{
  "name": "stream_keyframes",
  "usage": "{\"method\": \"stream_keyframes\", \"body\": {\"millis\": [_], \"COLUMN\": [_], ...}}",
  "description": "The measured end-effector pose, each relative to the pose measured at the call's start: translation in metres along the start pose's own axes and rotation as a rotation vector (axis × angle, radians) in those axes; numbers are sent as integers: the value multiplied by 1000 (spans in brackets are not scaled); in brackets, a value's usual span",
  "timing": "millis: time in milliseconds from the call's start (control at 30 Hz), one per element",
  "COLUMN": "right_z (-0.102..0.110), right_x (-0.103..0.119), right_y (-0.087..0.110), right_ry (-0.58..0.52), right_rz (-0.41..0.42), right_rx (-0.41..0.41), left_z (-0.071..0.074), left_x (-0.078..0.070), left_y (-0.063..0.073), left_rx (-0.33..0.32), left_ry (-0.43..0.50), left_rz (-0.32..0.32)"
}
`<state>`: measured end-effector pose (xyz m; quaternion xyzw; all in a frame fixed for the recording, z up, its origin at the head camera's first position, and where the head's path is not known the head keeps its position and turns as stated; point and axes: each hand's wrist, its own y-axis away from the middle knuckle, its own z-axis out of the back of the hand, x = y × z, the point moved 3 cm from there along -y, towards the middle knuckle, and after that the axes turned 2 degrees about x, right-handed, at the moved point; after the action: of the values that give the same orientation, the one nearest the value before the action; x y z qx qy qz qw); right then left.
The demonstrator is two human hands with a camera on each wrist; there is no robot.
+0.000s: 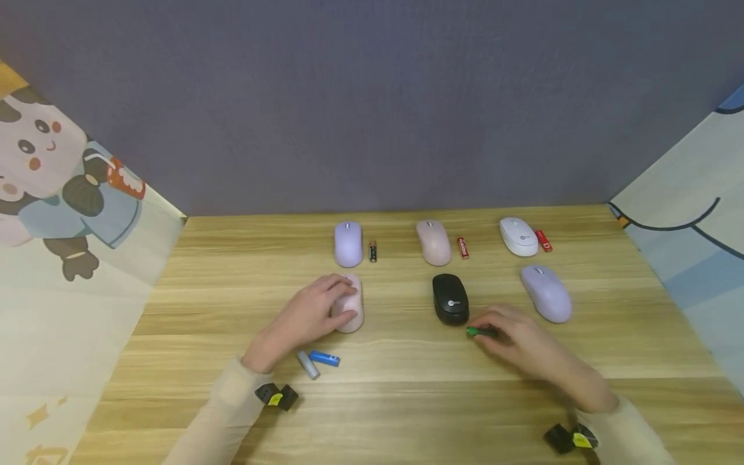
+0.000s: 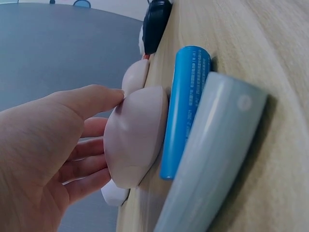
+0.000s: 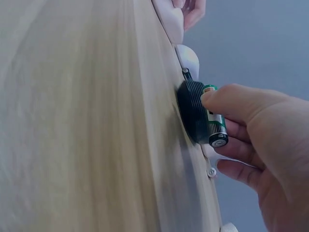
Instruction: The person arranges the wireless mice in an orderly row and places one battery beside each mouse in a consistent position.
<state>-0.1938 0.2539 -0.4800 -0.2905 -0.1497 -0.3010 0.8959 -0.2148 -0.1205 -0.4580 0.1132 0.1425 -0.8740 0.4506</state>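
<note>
My left hand point(image 1: 308, 314) holds a pale pink computer mouse point(image 1: 351, 310) on the table. In the left wrist view its thumb lies along one side of the mouse point(image 2: 137, 137), with the fingers at the other side. A blue battery point(image 1: 325, 358) and a grey battery point(image 1: 308, 365) lie in front of that mouse. My right hand point(image 1: 517, 339) pinches a green-and-black battery point(image 3: 216, 123) between thumb and fingers. That battery is just in front of a black mouse point(image 1: 450, 299); whether they touch, I cannot tell.
Along the back stand a lilac mouse point(image 1: 348, 244) beside a dark battery point(image 1: 373, 251), a pink mouse point(image 1: 433, 243) beside a red battery point(image 1: 463, 248), and a white mouse point(image 1: 518, 236) beside another red battery point(image 1: 543, 241). Another lilac mouse point(image 1: 546, 294) sits right. A grey panel point(image 1: 372, 129) rises behind.
</note>
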Motion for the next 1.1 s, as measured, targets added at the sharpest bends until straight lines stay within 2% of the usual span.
{"method": "stream_keyframes", "body": {"millis": [267, 500, 800, 1100], "right_z": [18, 36, 55, 67], "right_x": [-11, -25, -38, -53], "right_y": [6, 14, 25, 40], "right_ry": [33, 139, 269, 279], "right_rz": [-18, -70, -229, -381], "right_rx": [-105, -195, -285, -367], "left_z": [-1, -2, -2, 0], "left_x": [1, 2, 3, -1], "left_y": [-1, -2, -1, -1], "left_rx": [-9, 0, -3, -21], "left_ry": [-9, -15, -7, -16], "left_rz": [-4, 3, 12, -7]}}
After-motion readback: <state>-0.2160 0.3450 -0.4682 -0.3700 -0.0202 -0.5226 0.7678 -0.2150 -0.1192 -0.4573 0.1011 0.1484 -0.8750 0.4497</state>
